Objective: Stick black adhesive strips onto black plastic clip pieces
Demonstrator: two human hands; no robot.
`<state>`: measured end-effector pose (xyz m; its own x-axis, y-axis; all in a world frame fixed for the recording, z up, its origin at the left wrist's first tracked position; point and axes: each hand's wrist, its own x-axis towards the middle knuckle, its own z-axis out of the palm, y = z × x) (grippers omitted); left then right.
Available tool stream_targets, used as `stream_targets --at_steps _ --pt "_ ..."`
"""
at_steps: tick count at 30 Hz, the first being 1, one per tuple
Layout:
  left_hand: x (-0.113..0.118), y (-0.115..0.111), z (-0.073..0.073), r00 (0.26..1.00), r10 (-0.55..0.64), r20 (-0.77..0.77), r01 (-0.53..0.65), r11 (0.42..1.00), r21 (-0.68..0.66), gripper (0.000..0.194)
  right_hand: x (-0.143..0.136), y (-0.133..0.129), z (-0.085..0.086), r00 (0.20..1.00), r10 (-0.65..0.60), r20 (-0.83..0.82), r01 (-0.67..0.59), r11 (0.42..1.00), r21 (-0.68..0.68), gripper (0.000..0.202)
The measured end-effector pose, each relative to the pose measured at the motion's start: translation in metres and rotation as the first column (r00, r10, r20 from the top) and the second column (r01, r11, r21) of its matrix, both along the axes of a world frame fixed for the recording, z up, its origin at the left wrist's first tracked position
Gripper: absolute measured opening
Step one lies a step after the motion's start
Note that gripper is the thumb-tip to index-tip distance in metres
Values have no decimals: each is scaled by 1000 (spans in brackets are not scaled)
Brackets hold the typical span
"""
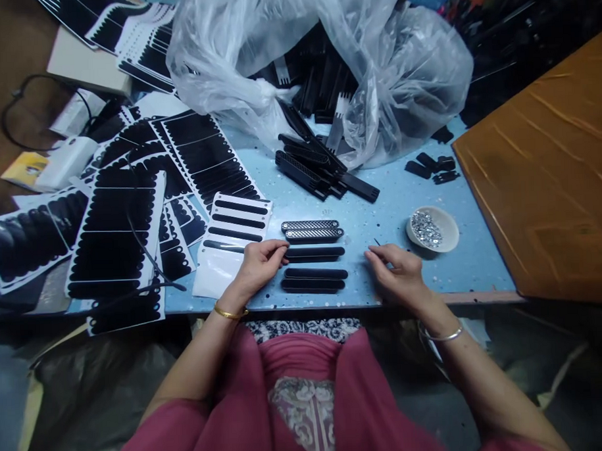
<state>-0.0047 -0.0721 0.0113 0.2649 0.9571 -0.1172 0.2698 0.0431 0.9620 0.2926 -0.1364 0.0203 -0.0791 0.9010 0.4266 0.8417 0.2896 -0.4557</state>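
The thumb and forefinger of my left hand [263,265] are closed at the left end of a long black bar [316,253] with rounded ends, lying flat on the table. Just above it lie two bars with a textured, silvery-patterned face [312,230]. Nearer to me are two more smooth black bars [314,279], side by side. My right hand [398,268] hovers to the right of the bars, its fingers pinched together. A thin dark pointed thing [376,240] sticks out from the fingertips, too small to name. Left of the bars rests a white sheet with black strip stickers [239,218].
A clear plastic bag [414,83] spills black plastic parts [323,165] at the back. At right stand a white bowl of small metal pieces [446,230] and a brown taped box [546,177]. Black sticker sheets [116,238] pile up at left, with a cable across them.
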Motion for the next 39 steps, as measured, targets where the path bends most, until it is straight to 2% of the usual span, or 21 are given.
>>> stream_targets --at_steps 2,4,6,7,9,10,12,15,17,20,23,25,27,28,30,32,34,36,39 --pt "-12 -5 11 992 46 -114 -28 987 158 23 -17 -1 8 999 36 -30 -36 999 11 15" --pt "-34 -10 21 957 176 -231 -82 926 368 21 -42 -2 17 993 99 -65 -95 994 58 12" --pt "-64 -11 25 866 376 -330 -173 843 509 23 -72 -1 25 971 208 -116 -194 973 123 12" --pt "-79 -11 24 800 466 -378 -225 817 531 29 -89 0 27 950 277 -142 -257 955 146 15" --pt "-106 -10 17 691 545 -474 -316 818 481 44 -129 3 30 902 400 -166 -378 914 150 22" --pt "-115 -9 12 678 536 -502 -341 835 431 49 -150 6 30 886 438 -153 -426 898 110 25" --pt "-124 -7 3 707 517 -482 -389 854 346 54 -193 12 29 887 456 -67 -459 888 -36 31" --pt "-120 -11 -7 807 538 -244 -504 843 190 56 -245 15 21 899 432 78 -384 860 -336 36" --pt "-115 -18 -8 828 561 3 -561 827 31 58 -263 11 10 892 435 122 -355 843 -404 38" --pt "-113 -32 -6 752 596 281 -567 803 -184 66 -264 -3 -10 899 433 58 -394 861 -321 38" --pt "-116 -45 0 658 635 406 -560 772 -299 70 -252 -9 -25 892 442 -94 -450 885 -117 27" --pt "-118 -53 4 622 645 445 -564 762 -317 69 -247 -4 -29 909 392 -139 -394 919 11 24" --pt "-119 -60 10 621 628 469 -554 775 -305 68 -247 5 -27 943 308 -128 -301 951 74 27" --pt "-119 -63 13 630 609 482 -538 790 -294 68 -249 9 -25 951 286 -119 -279 957 76 29" --pt "-118 -68 20 651 552 520 -485 830 -274 70 -253 16 -20 931 329 -158 -327 944 36 30" --pt "-117 -70 25 659 491 569 -413 869 -272 73 -256 18 -15 863 411 -294 -436 900 -20 29" --pt "-114 -70 28 649 449 613 -345 893 -289 75 -256 17 -11 772 439 -460 -518 853 -55 28" --pt "-111 -68 29 644 421 638 -289 907 -307 75 -252 16 -7 710 391 -585 -540 836 -98 27" --pt "-106 -66 29 679 374 631 -245 926 -286 71 -248 15 -1 668 249 -702 -521 829 -202 26"
